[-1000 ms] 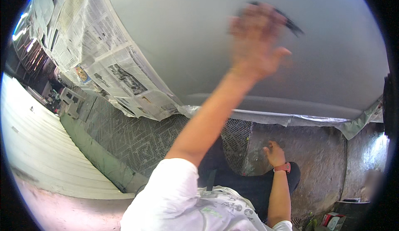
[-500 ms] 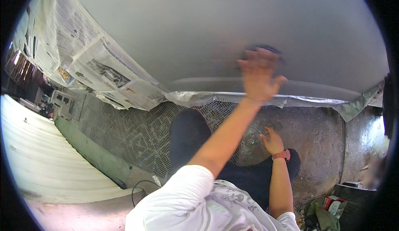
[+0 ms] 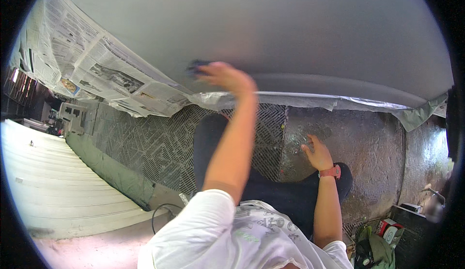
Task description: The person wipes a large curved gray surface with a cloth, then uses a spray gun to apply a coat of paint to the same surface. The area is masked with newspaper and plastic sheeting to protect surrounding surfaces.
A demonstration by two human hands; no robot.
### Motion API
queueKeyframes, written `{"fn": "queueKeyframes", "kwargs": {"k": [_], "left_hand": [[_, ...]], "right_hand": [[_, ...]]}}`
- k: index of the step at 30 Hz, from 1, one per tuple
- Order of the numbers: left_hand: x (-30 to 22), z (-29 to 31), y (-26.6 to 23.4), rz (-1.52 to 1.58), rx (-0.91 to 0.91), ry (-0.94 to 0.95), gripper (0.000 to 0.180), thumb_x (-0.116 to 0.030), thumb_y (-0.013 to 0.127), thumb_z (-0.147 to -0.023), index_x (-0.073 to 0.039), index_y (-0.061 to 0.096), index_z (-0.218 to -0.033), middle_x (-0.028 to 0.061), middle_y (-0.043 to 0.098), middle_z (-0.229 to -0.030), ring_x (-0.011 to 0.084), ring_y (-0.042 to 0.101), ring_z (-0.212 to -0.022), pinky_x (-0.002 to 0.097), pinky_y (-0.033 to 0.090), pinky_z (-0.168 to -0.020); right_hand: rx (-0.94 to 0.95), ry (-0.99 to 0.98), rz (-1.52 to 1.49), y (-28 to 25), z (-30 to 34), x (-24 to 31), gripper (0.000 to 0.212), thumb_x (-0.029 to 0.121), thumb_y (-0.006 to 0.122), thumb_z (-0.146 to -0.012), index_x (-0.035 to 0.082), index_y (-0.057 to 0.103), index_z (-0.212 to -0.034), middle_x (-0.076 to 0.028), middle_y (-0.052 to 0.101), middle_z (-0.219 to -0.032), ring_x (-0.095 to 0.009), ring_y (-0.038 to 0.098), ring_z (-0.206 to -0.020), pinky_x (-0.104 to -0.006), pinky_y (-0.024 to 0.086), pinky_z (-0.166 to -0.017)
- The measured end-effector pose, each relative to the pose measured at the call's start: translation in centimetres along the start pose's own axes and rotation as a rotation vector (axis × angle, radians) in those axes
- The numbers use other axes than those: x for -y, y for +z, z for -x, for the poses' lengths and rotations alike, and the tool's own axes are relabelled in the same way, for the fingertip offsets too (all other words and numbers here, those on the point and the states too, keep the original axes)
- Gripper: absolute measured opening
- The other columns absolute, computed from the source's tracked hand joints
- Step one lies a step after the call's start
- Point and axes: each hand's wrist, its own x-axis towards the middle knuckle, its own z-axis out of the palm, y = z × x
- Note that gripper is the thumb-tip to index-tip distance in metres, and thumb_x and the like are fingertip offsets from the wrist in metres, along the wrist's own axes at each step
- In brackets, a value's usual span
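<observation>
A large, smooth matt-grey panel (image 3: 315, 31) fills the upper part of the view. Against its lower left area my left hand (image 3: 225, 77) presses a dark pad (image 3: 197, 68), with the fingers bent over it. Motion blurs both, so the kind of pad is unclear. Along the panel's lower edge, just beneath that hand, runs a shiny strip of masking film (image 3: 290, 98). My right hand (image 3: 318, 155) rests by my right knee, fingers loosely apart and holding nothing. A red watch (image 3: 332, 172) is on that wrist.
Taped newspaper (image 3: 116, 75) covers the surface left of the panel. Beneath lie a patterned grate mat (image 3: 140, 138) and wet-looking concrete floor (image 3: 368, 157). A white ribbed panel (image 3: 63, 182) stands lower left, near a black cable (image 3: 160, 211). A box and bags (image 3: 382, 237) sit lower right.
My left hand has swept the dark pad leftward across the grey panel, from right of centre to near the newspaper edge. The view has shifted slightly; my right hand stays by the knee.
</observation>
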Motion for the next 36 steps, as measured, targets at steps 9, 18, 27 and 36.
{"fn": "queueKeyframes", "kwargs": {"k": [9,18,27,36], "left_hand": [[0.3,12.0,6.7,0.032,0.140,0.022,0.078,-0.047,0.021,-0.110,0.003,-0.008,-0.162,0.0361,-0.016,-0.164,0.0535,-0.014,-0.153,0.0634,-0.001,-0.124],[2.4,-7.6,-4.7,0.439,-0.061,-0.568,0.095,-0.077,0.009,-0.099,-0.011,-0.011,-0.164,0.0168,-0.018,-0.171,0.0379,0.004,-0.159,0.0575,0.016,-0.127],[-7.1,21.1,7.3,0.629,0.521,-1.168,0.111,-0.090,0.016,-0.090,-0.012,-0.008,-0.166,0.0140,-0.019,-0.171,0.0331,-0.008,-0.160,0.0567,-0.002,-0.126],[6.0,-1.3,-1.4,0.579,0.017,-0.656,0.096,-0.078,0.010,-0.099,-0.010,-0.010,-0.165,0.0185,-0.017,-0.170,0.0388,-0.001,-0.159,0.0549,0.007,-0.128]], "right_hand": [[0.090,0.058,-0.008,1.4,-1.5,-1.9,0.056,0.035,0.073,-0.093,0.007,0.056,-0.139,-0.024,0.067,-0.126,-0.042,0.062,-0.121,-0.0486,0.050,-0.099],[-0.025,-0.046,-0.006,0.3,0.8,1.3,0.055,0.035,0.070,-0.096,0.008,0.054,-0.142,-0.020,0.068,-0.126,-0.038,0.065,-0.117,-0.0468,0.052,-0.097],[0.005,-0.328,0.062,1.1,0.1,-2.1,0.051,0.034,0.063,-0.096,0.000,0.059,-0.133,-0.029,0.063,-0.133,-0.047,0.060,-0.120,-0.0509,0.052,-0.099],[0.029,0.025,0.076,0.6,0.2,1.0,0.056,0.036,0.070,-0.095,0.012,0.054,-0.143,-0.021,0.069,-0.122,-0.040,0.067,-0.112,-0.0484,0.053,-0.095]]}}
